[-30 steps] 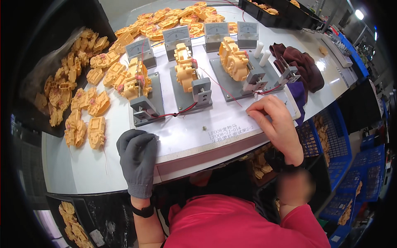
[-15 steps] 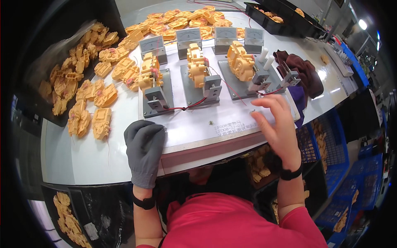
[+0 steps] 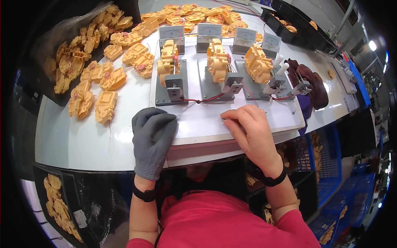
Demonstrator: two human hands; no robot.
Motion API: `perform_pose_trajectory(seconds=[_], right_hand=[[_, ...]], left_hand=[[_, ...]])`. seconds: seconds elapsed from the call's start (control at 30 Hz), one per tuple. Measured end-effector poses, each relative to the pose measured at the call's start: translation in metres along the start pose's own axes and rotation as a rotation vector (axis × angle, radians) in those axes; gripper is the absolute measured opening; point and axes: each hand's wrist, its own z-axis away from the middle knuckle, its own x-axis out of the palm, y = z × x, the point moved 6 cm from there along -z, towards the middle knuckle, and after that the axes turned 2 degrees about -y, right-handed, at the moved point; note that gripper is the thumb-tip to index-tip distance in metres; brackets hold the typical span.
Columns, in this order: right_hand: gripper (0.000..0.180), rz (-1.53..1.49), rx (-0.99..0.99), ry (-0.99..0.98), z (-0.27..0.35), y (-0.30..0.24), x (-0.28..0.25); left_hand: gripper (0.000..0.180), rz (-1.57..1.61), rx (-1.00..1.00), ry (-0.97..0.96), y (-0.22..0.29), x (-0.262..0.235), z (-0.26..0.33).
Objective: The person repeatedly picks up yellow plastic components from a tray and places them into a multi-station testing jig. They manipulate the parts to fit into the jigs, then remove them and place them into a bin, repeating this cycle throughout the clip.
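My left hand (image 3: 154, 134), in a grey glove, rests at the left front corner of the white board (image 3: 198, 130). Its fingers are closed together, and whatever they may hold is hidden. On the board's front part, my bare right hand (image 3: 252, 130) pinches a tiny dark metal piece (image 3: 224, 119) between thumb and forefinger; it is too small to name. Beyond the hands stand several grey fixtures. Three carry yellow plastic gear housings: left (image 3: 168, 62), middle (image 3: 218, 62) and right (image 3: 258, 64). Red and black wires (image 3: 199, 101) run between the fixtures' front clamps.
Grey analog meters (image 3: 209, 35) stand in a row behind the fixtures. Loose yellow housings (image 3: 106, 106) lie at left and in a heap (image 3: 186, 16) at the back. A black bin (image 3: 128, 10) is at far left; a dark cloth (image 3: 316, 89) and blue crates (image 3: 331, 161) are at right.
My right hand has moved left and closed its thumb and forefinger on the tiny piece lying on the board. The view has shifted; my left hand stays closed near the board's corner.
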Motion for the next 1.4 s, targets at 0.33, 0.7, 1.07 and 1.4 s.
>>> perform_pose_trajectory(seconds=[0.33, 0.7, 1.07, 1.4], right_hand=[[0.008, -0.055, 0.041, -0.021, -0.0024, 0.0010, -0.0002], [0.006, -0.038, 0.091, -0.001, -0.0036, 0.0014, 0.0031], [0.007, -0.055, 0.113, 0.029, -0.0012, 0.0027, 0.0029], [0.007, -0.036, 0.098, 0.066, 0.0008, 0.0043, 0.0032]], left_hand=[[0.015, -0.067, 0.065, -0.063, -0.0016, 0.0001, -0.0005], [0.015, -0.070, 0.027, -0.060, -0.0015, 0.0000, 0.0006], [0.014, -0.113, 0.116, -0.076, 0.0039, -0.0016, -0.0023], [0.016, -0.077, 0.050, -0.061, 0.0034, -0.0013, -0.0029]])
